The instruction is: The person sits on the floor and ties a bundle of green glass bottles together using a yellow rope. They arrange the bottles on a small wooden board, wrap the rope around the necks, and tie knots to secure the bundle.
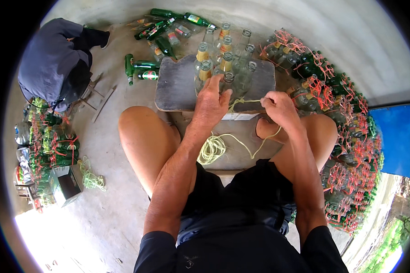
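My right hand pinches pale yellow-green twine; left hand is against clear, partly gold-labelled bottles upright on the grey board, grip unclear.

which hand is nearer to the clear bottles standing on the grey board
Left. The left hand is right up against the front of the clear bottles; the right hand is apart from them, off to their right, pinching the pale yellow-green cord.

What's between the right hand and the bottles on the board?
The cord: a length of it spans from the right hand to the bottles, seen in the head view.
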A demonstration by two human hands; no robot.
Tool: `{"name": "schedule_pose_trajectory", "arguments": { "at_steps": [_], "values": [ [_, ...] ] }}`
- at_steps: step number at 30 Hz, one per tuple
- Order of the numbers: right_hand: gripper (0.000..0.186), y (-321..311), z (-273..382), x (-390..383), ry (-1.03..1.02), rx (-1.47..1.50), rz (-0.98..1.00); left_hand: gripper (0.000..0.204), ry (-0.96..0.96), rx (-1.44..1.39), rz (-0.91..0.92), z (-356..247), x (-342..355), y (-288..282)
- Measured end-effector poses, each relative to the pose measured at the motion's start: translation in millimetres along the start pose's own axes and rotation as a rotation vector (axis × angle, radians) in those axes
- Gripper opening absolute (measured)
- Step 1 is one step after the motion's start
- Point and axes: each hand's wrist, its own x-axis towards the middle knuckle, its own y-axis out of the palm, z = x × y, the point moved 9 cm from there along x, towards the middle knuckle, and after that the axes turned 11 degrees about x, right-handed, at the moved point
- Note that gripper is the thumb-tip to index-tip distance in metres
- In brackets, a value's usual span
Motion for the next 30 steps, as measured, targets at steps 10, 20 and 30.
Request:
{"name": "schedule_pose_trajectory", "arguments": {
  "at_steps": [10,20,30],
  "values": [
    [0.022,-18.0,37.9,16.5,-0.158,-0.160,0.014,0.043,-0.018,0.071,-0.027,-2.8,-7.1,-8.4],
    [0.022,-27.8,55.0,27.9,-0.209,-0.309,0.075,0.016,0.066,0.103,0.009,-41.2,-16.0,-7.9],
    [0.019,-34.0,94.2,33.5,-0.314,-0.380,0.101,0.070,0.039,0.093,0.049,-60.4,-7.9,43.9]
  ]
}}
